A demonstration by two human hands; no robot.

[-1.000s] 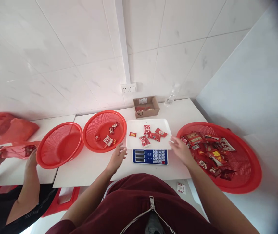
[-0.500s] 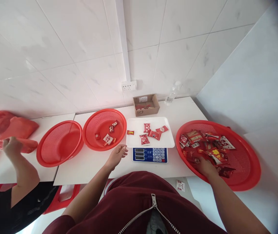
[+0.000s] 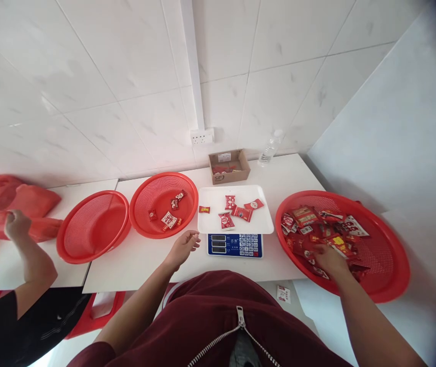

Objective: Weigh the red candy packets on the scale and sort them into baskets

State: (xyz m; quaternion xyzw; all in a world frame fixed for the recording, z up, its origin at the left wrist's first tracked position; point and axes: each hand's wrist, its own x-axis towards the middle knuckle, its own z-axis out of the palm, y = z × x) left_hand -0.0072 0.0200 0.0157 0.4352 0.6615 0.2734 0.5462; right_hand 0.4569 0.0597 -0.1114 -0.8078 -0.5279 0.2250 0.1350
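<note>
My right hand (image 3: 327, 256) reaches into the large red basket (image 3: 388, 285) at the right, fingers curled down among the pile of red snack packets (image 3: 323, 229); what they grip is hidden. My left hand (image 3: 184, 245) rests open on the white table just left of the blue scale (image 3: 235, 245). The scale's white tray (image 3: 210, 224) carries several red packets (image 3: 237, 210). A middle red basket (image 3: 163, 204) holds a few small packets.
An empty red basket (image 3: 92, 227) sits further left. A cardboard box (image 3: 228, 166) and a clear bottle (image 3: 271, 147) stand by the tiled wall. At far left another person's hand (image 3: 16, 224) handles red plastic bags (image 3: 23, 201). One packet (image 3: 283, 294) lies on the floor.
My right hand left the tray's right edge and went down into the large basket, shifting among the packets. The other person's hands lifted and pulled at a red bag.
</note>
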